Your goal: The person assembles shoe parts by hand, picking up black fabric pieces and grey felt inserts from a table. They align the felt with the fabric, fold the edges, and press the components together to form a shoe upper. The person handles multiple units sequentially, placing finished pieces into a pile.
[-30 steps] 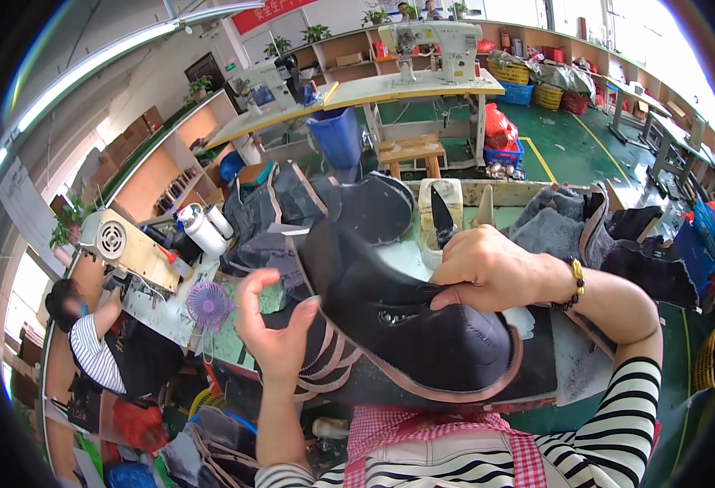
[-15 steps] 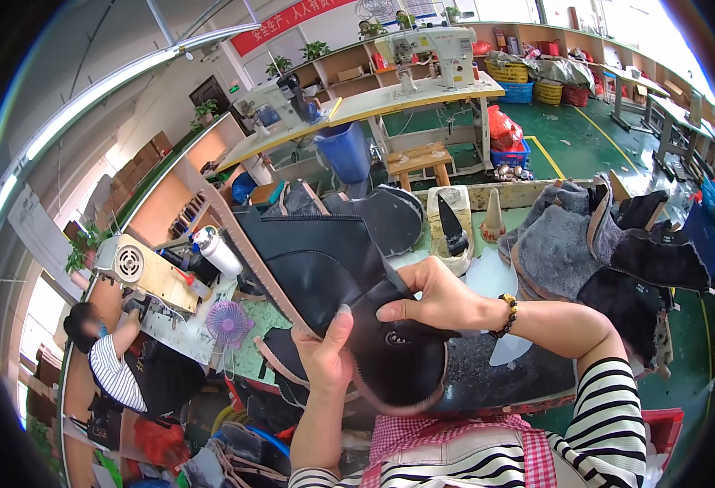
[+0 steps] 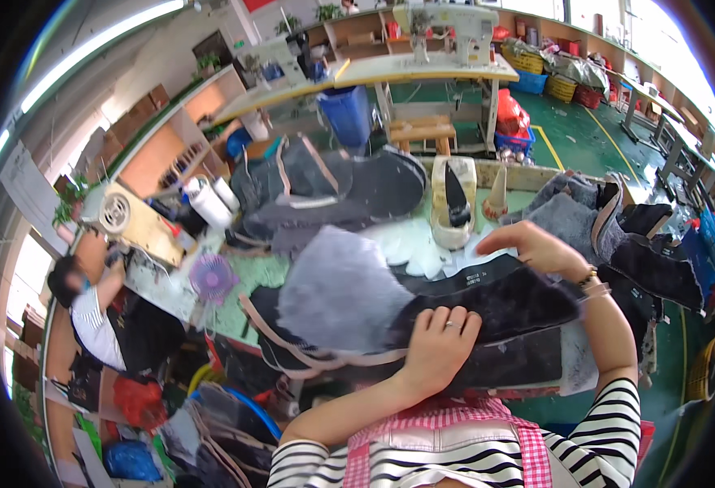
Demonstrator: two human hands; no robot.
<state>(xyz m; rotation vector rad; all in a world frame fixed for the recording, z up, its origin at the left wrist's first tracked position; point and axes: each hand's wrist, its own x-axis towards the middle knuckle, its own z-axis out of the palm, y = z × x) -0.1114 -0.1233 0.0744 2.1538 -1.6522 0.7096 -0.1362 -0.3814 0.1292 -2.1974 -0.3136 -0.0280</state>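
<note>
A boot upper [image 3: 349,293] lies across the work surface in front of me, its grey fleece lining showing at the left and its black side stretching to the right. My left hand [image 3: 439,350] is closed on the near edge of this piece, fingers together on the black part and the thumb hidden. Above the far edge, my right hand [image 3: 536,248] has its fingers stretched out and bent, apart from the thumb; its wrist passes over the right end of the upper. Beneath lie further black pieces with pale pink edging [image 3: 292,366].
Black boot uppers [image 3: 357,191] are piled beyond my hands, and fleece-lined ones [image 3: 569,211] at the right. A cream stand with a black tip [image 3: 453,220] and a cone [image 3: 497,195] stand at the back. Left are a purple fan [image 3: 212,276], a sewing machine [image 3: 134,224] and a seated person [image 3: 89,317].
The boot upper was held up with its smooth black leather showing; now it lies lower, its fleece lining showing. My right hand has let go and moved right; my left hand has moved right.
</note>
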